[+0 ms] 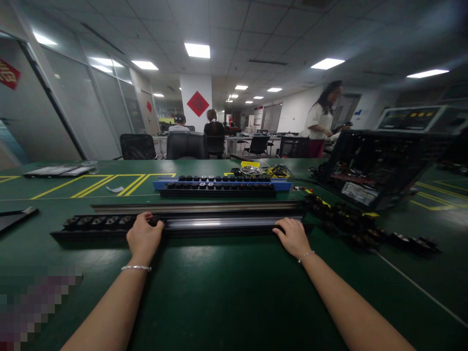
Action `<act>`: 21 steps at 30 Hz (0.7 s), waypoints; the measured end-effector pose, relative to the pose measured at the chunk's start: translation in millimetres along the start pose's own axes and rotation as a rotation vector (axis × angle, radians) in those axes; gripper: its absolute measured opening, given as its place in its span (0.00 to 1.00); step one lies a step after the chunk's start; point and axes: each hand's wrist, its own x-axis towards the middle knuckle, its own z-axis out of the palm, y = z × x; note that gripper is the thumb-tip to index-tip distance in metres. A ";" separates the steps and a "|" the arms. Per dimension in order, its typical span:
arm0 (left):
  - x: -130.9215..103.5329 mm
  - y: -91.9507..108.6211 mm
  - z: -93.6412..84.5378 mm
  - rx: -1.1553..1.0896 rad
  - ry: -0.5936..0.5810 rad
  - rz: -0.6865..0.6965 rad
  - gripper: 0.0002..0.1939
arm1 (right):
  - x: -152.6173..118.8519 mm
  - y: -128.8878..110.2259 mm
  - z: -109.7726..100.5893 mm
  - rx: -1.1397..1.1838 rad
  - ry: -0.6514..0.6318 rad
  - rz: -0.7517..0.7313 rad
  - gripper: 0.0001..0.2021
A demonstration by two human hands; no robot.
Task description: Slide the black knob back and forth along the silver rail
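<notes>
A long black rail with a shiny metal channel (219,224) lies crosswise on the green table in front of me. Several black blocks with metal parts (98,223) sit in a row along its left part. My left hand (144,238) is closed over the right end of that row, thumb and fingers pinching a small black block (155,220), partly hidden. Toward the rail's right end, my right hand (293,237) grips the rail's edge with fingers bent over it. Between my hands the channel is bare metal. Just behind lies a second long rail (197,208).
Farther back stand a blue rail (283,185) and a black rail (219,193) bearing rows of blocks. Loose black blocks (351,222) are heaped to the right, near an open computer case (376,165). A flat dark object (14,218) lies left. People are in the background.
</notes>
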 end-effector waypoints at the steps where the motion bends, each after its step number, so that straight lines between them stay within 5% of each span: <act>1: -0.4 0.4 -0.1 -0.006 -0.004 -0.004 0.21 | 0.0 0.2 0.2 -0.004 0.000 -0.002 0.10; 21: -12.3 20.5 3.0 -0.052 -0.117 0.064 0.19 | 1.0 -1.3 -1.9 0.003 -0.027 0.014 0.11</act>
